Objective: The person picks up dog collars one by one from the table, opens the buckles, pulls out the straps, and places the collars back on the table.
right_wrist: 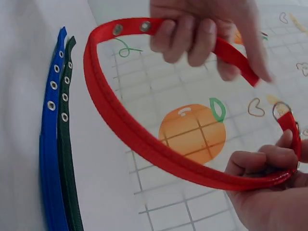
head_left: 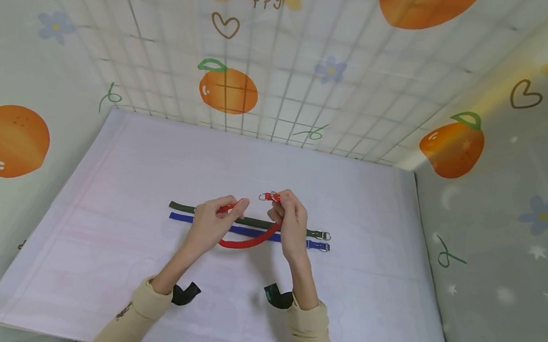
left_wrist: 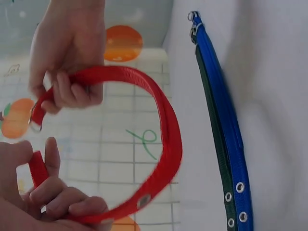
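Note:
A red collar (head_left: pixel 244 244) with metal eyelets is held up in both hands, bent into an open loop that hangs below them. My left hand (head_left: pixel 213 222) grips its eyelet end, and the plain tip (right_wrist: pixel 246 72) sticks out past the fingers. In my right hand (head_left: pixel 293 223) is the buckle end, with a metal ring (right_wrist: pixel 282 110) beyond the fingertips. The two ends face each other with a gap between. Beneath the hands a green collar (head_left: pixel 260 223) and a blue collar (head_left: pixel 245 232) lie side by side on the table, buckles to the right.
The table has a white cover (head_left: pixel 366 285). A wire grid (head_left: pixel 285 86) behind a printed sheet rises at the back edge, and printed sheets hang at both sides. Black pieces (head_left: pixel 186 294) show beside both wrists.

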The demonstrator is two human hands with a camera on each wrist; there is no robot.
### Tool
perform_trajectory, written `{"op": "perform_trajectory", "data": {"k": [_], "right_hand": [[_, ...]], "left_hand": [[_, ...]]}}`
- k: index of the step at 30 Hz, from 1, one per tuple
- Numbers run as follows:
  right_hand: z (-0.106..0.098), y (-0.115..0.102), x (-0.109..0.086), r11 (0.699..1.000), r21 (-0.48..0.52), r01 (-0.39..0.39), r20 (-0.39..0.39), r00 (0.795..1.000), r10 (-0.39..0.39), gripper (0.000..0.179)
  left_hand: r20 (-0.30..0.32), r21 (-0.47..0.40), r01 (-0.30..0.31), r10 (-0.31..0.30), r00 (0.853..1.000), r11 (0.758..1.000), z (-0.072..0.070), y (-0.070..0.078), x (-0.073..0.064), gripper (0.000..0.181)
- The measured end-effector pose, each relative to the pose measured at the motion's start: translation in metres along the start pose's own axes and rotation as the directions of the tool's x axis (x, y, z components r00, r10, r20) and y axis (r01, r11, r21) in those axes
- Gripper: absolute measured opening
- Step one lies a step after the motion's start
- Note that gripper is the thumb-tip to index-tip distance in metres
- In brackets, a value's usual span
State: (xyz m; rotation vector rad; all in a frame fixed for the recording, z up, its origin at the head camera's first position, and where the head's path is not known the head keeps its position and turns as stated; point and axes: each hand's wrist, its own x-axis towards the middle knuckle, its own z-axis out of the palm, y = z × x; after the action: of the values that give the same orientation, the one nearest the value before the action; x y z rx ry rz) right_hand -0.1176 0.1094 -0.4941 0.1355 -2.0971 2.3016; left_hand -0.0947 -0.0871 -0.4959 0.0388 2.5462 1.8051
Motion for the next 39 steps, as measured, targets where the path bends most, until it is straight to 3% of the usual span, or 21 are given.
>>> {"op": "perform_trajectory", "data": {"k": [2,4,6,9,11,15,18,20,21,23,27,31,33,36,39], "right_hand": [[-0.005,-0.001,0.003,0.997,0.077,-0.009,-0.012,1.000,0.010,0.036],[-0.012,-0.002,0.006,0.989,0.143,-0.033,-0.026,0.999,0.037,0.033],[-0.020,-0.004,0.010,0.979,0.193,-0.060,-0.053,0.996,0.072,0.029],[-0.034,-0.005,0.015,0.963,0.252,-0.100,-0.124,0.983,0.135,0.023],[-0.045,-0.004,0.018,0.949,0.297,-0.108,-0.188,0.968,0.169,0.021],[-0.066,0.002,0.023,0.922,0.368,-0.115,-0.282,0.932,0.229,0.027],[-0.077,0.007,0.024,0.911,0.392,-0.127,-0.305,0.916,0.259,0.035],[-0.082,0.010,0.025,0.908,0.397,-0.134,-0.305,0.914,0.269,0.037],[-0.084,0.011,0.025,0.909,0.394,-0.137,-0.311,0.911,0.272,0.036],[-0.087,0.014,0.025,0.912,0.386,-0.140,-0.324,0.905,0.276,0.031],[-0.091,0.020,0.023,0.923,0.351,-0.159,-0.353,0.890,0.288,0.021],[-0.096,0.027,0.021,0.934,0.306,-0.184,-0.375,0.879,0.296,0.024],[-0.099,0.031,0.021,0.943,0.260,-0.206,-0.387,0.873,0.297,0.027],[-0.105,0.036,0.020,0.954,0.183,-0.239,-0.405,0.866,0.295,0.030],[-0.113,0.040,0.021,0.961,0.094,-0.262,-0.432,0.859,0.276,0.035]], "left_hand": [[0.020,-0.066,0.030,-0.029,0.999,0.997,-0.004,-0.005,0.004,0.042],[0.057,-0.228,0.079,-0.068,0.996,0.970,-0.011,-0.009,0.008,0.044],[0.079,-0.434,0.149,-0.127,0.989,0.888,-0.018,-0.012,0.014,0.039],[0.069,-0.682,0.195,-0.204,0.977,0.704,-0.029,-0.019,0.022,0.031],[0.017,-0.762,0.173,-0.248,0.969,0.624,-0.037,-0.025,0.026,0.028],[-0.077,-0.840,0.117,-0.330,0.941,0.530,-0.049,-0.038,0.030,0.026],[-0.101,-0.885,0.094,-0.385,0.917,0.457,-0.053,-0.045,0.033,0.026],[-0.108,-0.903,0.083,-0.411,0.905,0.422,-0.055,-0.049,0.034,0.026],[-0.115,-0.904,0.079,-0.418,0.901,0.420,-0.056,-0.050,0.035,0.025],[-0.141,-0.897,0.063,-0.418,0.898,0.437,-0.057,-0.054,0.035,0.025],[-0.208,-0.840,0.032,-0.376,0.903,0.542,-0.060,-0.061,0.035,0.026],[-0.249,-0.742,0.021,-0.305,0.919,0.670,-0.063,-0.070,0.034,0.024],[-0.281,-0.661,0.017,-0.269,0.921,0.750,-0.064,-0.073,0.034,0.023],[-0.337,-0.516,0.013,-0.217,0.916,0.857,-0.068,-0.079,0.033,0.023],[-0.384,-0.361,0.025,-0.173,0.907,0.932,-0.073,-0.083,0.033,0.026]]}}
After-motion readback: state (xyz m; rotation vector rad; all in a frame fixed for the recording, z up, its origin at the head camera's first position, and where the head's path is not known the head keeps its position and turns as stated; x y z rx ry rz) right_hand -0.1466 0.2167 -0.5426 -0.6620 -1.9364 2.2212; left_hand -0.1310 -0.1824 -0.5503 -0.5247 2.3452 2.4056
